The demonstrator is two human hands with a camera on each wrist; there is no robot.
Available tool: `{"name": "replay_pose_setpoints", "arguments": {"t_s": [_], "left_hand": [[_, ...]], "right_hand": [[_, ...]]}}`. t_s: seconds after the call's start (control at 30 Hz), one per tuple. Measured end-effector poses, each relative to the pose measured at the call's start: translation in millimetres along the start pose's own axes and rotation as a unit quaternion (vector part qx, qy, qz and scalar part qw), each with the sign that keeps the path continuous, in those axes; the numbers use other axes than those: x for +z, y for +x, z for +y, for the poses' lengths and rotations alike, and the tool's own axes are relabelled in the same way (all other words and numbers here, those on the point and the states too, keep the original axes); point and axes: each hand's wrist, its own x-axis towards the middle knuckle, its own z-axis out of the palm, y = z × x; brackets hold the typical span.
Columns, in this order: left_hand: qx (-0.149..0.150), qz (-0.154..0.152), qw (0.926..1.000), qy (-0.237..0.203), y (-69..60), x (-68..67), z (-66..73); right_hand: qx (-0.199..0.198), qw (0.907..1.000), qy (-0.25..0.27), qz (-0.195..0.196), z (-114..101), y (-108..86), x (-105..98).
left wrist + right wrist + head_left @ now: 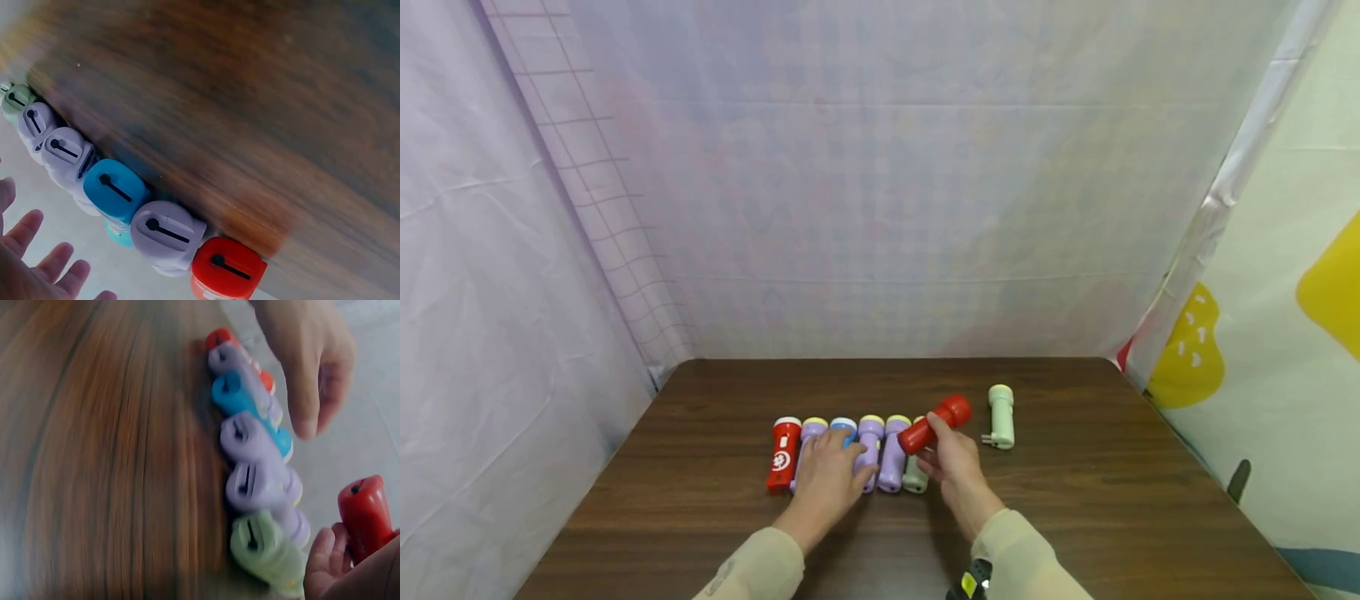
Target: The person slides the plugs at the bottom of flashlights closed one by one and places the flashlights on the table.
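My right hand grips a red flashlight, lifted and tilted above the right end of a row of flashlights. In the right wrist view, that red flashlight shows its tail end. My left hand hovers over the row with fingers spread, holding nothing; whether it touches any cannot be told. Side by side from the left lie a red flashlight, a purple one, a blue one, two more purple ones and a green one. The hands partly cover several.
A pale green flashlight lies apart at the right, plug prongs folded out from its lower side. The dark wooden table meets a hanging cloth at the back. A black object sits by the right sleeve.
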Motion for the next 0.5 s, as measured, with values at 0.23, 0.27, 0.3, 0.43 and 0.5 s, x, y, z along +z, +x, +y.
{"name": "replay_pose_setpoints", "arguments": {"t_s": [0.23, 0.27, 0.3, 0.43, 0.5], "left_hand": [[-0.03, -0.053, 0.9981, 0.013, -1.5, -2.8, -3.5], [-0.032, -0.056, 0.9978, 0.015, -1.4, -3.6, -4.6], [-0.035, -0.06, 0.9975, 0.016, -1.4, -4.1, -5.7], [-0.045, -0.074, 0.9961, 0.019, -1.9, -5.1, -9.8], [-0.052, -0.086, 0.9948, 0.019, -2.5, -4.6, -11.7]], "right_hand": [[-0.004, 0.9945, -0.102, -0.022, -5.4, 15.5, -18.8], [-0.004, 0.9926, -0.119, -0.025, -7.0, 17.7, -21.7], [-0.003, 0.9906, -0.134, -0.027, -8.6, 19.6, -24.5], [0.001, 0.9793, -0.198, -0.044, -13.9, 27.2, -36.5], [0.004, 0.9719, -0.229, -0.053, -15.0, 30.0, -42.7]]}}
